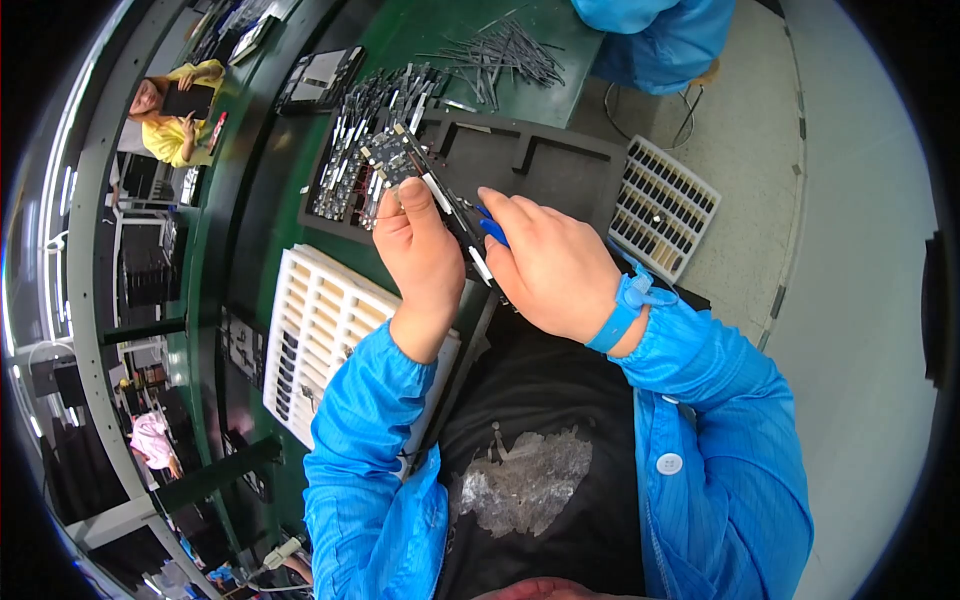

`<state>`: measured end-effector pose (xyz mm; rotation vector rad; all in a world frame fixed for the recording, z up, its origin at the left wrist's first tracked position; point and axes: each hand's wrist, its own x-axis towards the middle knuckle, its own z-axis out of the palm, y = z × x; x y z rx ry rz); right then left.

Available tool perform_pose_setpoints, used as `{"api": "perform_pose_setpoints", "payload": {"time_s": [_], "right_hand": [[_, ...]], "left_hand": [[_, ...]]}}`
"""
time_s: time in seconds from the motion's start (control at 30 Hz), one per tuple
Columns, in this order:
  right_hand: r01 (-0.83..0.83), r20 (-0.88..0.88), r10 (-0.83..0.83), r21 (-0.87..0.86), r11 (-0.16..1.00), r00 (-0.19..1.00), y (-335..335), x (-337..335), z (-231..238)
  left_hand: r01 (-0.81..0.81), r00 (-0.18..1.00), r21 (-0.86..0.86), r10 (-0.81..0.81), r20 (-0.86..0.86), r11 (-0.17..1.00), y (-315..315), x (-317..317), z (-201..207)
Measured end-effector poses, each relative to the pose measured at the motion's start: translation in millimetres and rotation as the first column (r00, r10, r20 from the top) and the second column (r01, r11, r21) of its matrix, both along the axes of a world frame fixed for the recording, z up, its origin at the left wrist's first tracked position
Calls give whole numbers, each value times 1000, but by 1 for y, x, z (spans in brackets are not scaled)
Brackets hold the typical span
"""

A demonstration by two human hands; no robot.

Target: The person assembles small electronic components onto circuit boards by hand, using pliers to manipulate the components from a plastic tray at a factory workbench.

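Observation:
My left hand point(422, 248) grips a dark circuit board point(392, 154), thumb pressed on its near end. A long narrow black strip with white patches point(452, 213) runs from beside the board down toward my right hand, tilted in the air. Closed around a blue-handled hand tool point(493, 229), my right hand point(556, 268) is at the strip's right side. The tool's tip is small and partly hidden by my fingers, so its kind does not show. A blue wrist strap point(628, 308) circles my right wrist.
A black tray point(565, 185) lies beyond my hands, with many boards point(345, 165) piled at its left. Dark strips point(505, 55) are heaped on the green table point(420, 25). White slotted trays stand at left point(325, 320) and right point(665, 205). A blue-sleeved person point(660, 40) sits ahead.

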<state>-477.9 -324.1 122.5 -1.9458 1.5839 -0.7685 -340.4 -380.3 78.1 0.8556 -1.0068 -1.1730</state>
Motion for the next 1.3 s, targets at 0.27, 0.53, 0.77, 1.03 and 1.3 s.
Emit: {"api": "perform_pose_setpoints", "payload": {"time_s": [0.27, 0.53, 0.77, 1.03, 1.3], "right_hand": [[-5, -51, 7, 30, 1000, 999, -1, -3, 1], [-70, 287, 46, 73, 995, 957, -6, -9, -9], [-248, 678, -163, 467, 849, 717, -1, -9, -7], [-489, 841, -461, 540, 685, 283, 1, -9, -12], [-299, 843, -442, 526, 796, 306, 7, -14, -24]], "left_hand": [[-13, 1000, 26, 12, 25, 1000, 0, -4, -1], [143, 990, 206, -139, -34, 968, -2, 1, 3], [260, 964, 458, -255, -76, 850, 4, -3, 33], [320, 945, 562, -302, -128, 763, 0, 0, 23], [483, 858, 556, -494, -143, 677, -12, 13, 16]]}}
